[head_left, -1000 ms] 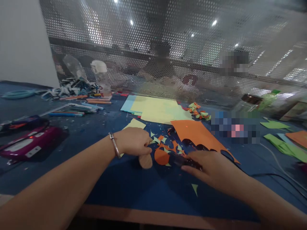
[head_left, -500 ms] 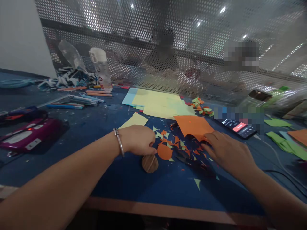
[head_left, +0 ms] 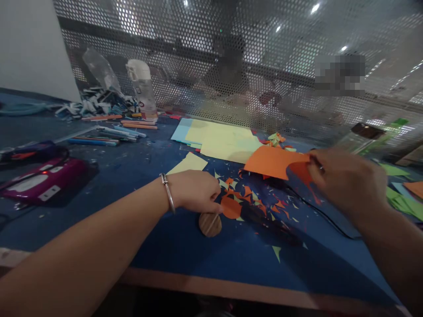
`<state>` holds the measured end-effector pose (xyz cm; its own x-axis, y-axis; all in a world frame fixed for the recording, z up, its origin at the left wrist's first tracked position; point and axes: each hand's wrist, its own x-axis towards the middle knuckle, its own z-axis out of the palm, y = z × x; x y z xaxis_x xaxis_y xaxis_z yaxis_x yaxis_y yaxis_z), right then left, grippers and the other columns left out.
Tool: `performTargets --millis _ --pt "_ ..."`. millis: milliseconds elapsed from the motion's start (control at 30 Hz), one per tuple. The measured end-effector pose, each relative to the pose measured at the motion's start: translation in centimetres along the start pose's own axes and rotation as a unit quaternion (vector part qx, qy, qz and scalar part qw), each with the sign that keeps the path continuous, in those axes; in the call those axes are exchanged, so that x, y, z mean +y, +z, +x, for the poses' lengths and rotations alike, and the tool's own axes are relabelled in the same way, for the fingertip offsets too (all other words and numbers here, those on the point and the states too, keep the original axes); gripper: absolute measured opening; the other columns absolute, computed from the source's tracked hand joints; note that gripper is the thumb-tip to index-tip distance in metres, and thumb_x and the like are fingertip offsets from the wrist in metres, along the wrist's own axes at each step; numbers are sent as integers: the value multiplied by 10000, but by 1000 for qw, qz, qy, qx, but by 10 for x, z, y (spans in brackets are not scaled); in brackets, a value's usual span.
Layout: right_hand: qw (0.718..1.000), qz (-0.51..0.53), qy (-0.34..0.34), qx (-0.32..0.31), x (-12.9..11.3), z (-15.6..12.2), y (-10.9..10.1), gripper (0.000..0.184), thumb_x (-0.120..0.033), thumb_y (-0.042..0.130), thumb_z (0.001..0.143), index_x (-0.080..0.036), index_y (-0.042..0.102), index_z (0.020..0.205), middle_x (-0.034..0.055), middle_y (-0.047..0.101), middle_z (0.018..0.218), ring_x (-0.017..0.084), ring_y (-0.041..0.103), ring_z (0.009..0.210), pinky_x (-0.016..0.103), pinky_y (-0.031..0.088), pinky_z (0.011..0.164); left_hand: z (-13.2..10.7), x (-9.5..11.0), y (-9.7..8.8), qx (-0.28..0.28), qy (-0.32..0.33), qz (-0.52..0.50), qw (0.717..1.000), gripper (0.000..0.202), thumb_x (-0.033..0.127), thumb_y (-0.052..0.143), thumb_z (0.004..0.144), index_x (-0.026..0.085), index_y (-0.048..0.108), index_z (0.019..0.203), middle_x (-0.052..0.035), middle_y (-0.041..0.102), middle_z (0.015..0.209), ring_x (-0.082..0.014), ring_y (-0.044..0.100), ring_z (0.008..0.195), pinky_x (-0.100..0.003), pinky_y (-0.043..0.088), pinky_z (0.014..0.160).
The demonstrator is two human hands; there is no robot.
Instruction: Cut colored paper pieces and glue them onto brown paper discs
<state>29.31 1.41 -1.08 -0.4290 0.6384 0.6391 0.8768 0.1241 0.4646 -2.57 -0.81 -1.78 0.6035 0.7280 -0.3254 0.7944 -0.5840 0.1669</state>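
Observation:
My left hand (head_left: pixel 194 191), with a metal bangle at the wrist, rests closed on the blue table beside an orange paper disc (head_left: pixel 230 207) and a round wooden disc (head_left: pixel 210 224); what its fingers pinch is hidden. My right hand (head_left: pixel 346 182) is raised at the right, fingers closed on the edge of an orange paper sheet (head_left: pixel 271 160) that it lifts off the table. Small orange and green paper scraps (head_left: pixel 261 202) lie between the hands. Dark scissors (head_left: pixel 271 226) lie on the table near the scraps.
Yellow and light blue sheets (head_left: pixel 221 141) lie behind. Pens (head_left: pixel 109 134), a white bottle (head_left: pixel 143 90) and a purple device (head_left: pixel 39 180) stand at the left. Green paper (head_left: pixel 403 200) lies at the right. A perforated metal screen (head_left: pixel 231 57) closes the back. The table's wooden front edge (head_left: pixel 231 288) is near.
My right hand left the scissors, took the orange sheet by its edge and lifted it up and to the right. My left hand stayed by the discs.

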Motion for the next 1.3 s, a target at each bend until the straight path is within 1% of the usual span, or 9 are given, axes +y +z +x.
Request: performTargets --millis 133,333,500,633,733,833,1000,1133,1300 --pt "999 10 2 48 -5 46 5 297 -264 443 901 -160 717 854 100 727 793 235 639 737 317 251 544 1 1 0 -13 0 2 1000 409 577 588 875 183 679 815 -54 681 744 -173 503 598 -304 267 528" --pt "999 31 2 20 -38 115 18 293 -267 458 948 -126 710 996 135 739 963 238 632 858 328 230 590 6 -1 0 -16 22 -4 1000 414 564 588 890 173 680 793 -79 708 826 -166 495 620 -309 277 543" --pt "997 50 -58 -16 -63 144 26 370 -245 354 1029 -107 693 1085 185 713 1075 268 601 967 337 298 655 6 -1 1 -12 24 -15 1000 416 559 590 893 170 673 770 -81 703 804 -159 473 593 -315 277 532" --pt "981 71 -153 -101 -79 145 50 426 -235 303 1046 -114 706 1109 189 716 1072 281 607 991 332 310 642 8 -3 3 -9 36 -24 999 416 561 599 880 171 673 756 -90 711 798 -164 474 584 -316 277 525" --pt "958 87 -206 -177 -89 143 76 341 -208 409 998 -149 743 1035 154 745 1020 255 642 917 309 319 612 10 -6 5 -7 42 -29 999 423 569 602 871 171 679 749 -91 710 767 -166 468 557 -319 277 523" --pt "941 108 -229 -227 -91 140 95 288 -263 490 974 -197 760 1051 115 771 1051 243 666 960 291 366 644 10 -7 6 -6 46 -30 998 439 586 597 866 171 684 755 -90 703 754 -172 467 556 -325 276 523" --pt "941 132 -187 -249 -68 139 92 359 -413 501 974 -234 721 1195 70 757 1209 239 679 1018 295 419 692 10 -6 5 -10 34 -27 999 447 584 581 869 170 695 744 -82 677 707 -178 478 568 -327 273 538" --pt "949 130 -128 -257 -41 130 81 380 -417 480 969 -239 724 1200 70 777 1138 251 691 983 313 433 700 10 -6 5 -7 30 -27 999 427 572 592 859 172 689 743 -85 693 752 -172 485 591 -317 276 552" --pt "942 113 -63 -310 -13 99 82 357 -412 527 937 -231 765 1134 88 789 1062 282 705 950 339 462 708 10 -9 1 -36 33 -62 997 392 430 481 946 168 663 719 -68 714 682 -150 548 579 -293 335 574"
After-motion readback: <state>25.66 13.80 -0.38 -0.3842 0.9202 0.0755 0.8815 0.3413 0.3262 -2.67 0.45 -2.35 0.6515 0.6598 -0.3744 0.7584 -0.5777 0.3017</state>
